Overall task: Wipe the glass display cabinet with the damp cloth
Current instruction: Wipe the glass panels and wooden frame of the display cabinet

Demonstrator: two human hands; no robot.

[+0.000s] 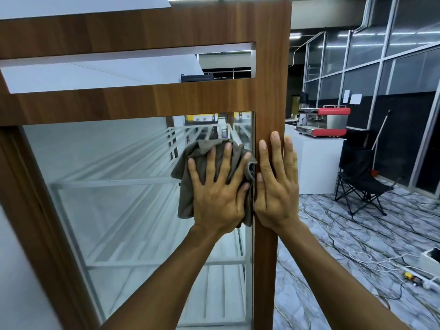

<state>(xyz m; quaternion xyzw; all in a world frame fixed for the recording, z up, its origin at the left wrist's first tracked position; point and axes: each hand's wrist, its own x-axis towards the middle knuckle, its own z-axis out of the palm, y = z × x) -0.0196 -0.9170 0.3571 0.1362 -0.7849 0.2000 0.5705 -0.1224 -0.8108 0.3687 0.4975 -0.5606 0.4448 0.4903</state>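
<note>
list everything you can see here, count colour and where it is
cabinet frame: one, brown wood grain, fills the left and centre
glass pane: one, clear, set in the frame
shelves: several, white, inside behind the glass
cloth: one, grey-brown, pressed on the glass near the right post
counter: one, white, right of the cabinet
espresso machine: one, red and steel, on the counter
folding chair: one, black, on the floor at right
power strip: one, white, on the floor at lower right among cables
left hand: one, flat with fingers spread on the cloth
right hand: one, flat against the frame's right post
</note>
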